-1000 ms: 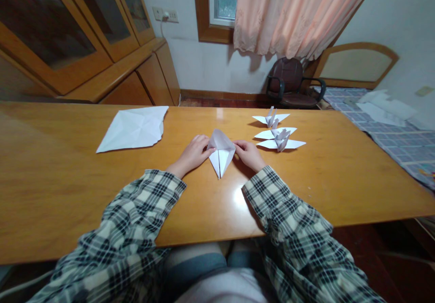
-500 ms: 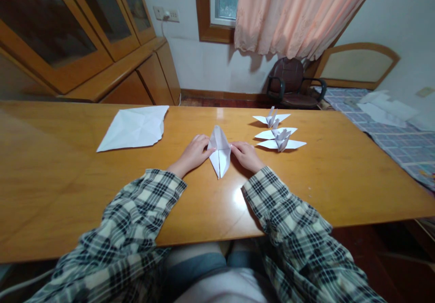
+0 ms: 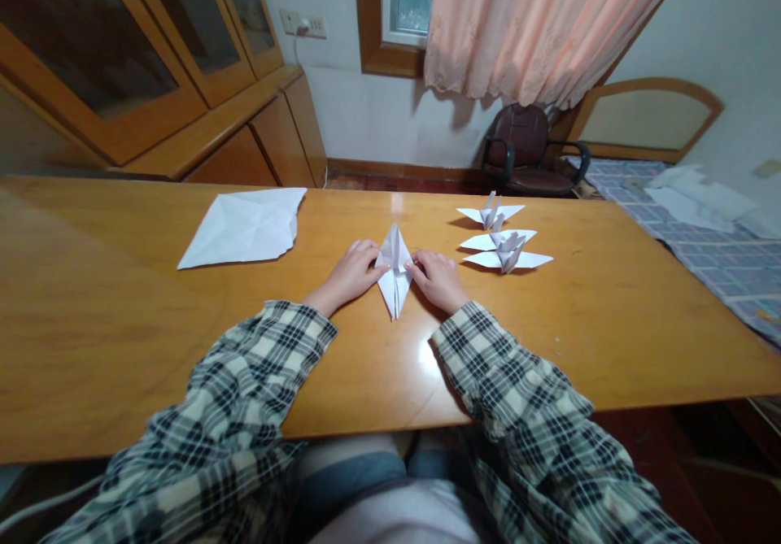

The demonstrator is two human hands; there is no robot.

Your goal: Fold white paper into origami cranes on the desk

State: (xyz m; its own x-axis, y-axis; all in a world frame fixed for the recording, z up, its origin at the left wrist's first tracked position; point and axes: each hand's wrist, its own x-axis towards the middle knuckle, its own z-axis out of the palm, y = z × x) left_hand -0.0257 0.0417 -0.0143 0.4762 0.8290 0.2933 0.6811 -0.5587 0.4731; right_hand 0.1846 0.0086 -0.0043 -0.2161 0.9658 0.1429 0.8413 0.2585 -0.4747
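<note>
Head view: a big wood table runs across the middle of the frame. Upper left is a cabinet; at the top is a pink curtain, with a chair below it. A flat paper lies left of center. Three white birds sit right of center, wings spread, the two nearer ones close together.

The left hand and right hand meet the folded paper at the frame's center. Each hand's fingers are bunched close, thumb and fingertips holding one side edge; I can't see what is under it.

The paper looks thin, so pressing too hard could tear it. If one hand pulls more than the other, the folds could go crooked. If a thumb slips, a flap could pop up.
</note>
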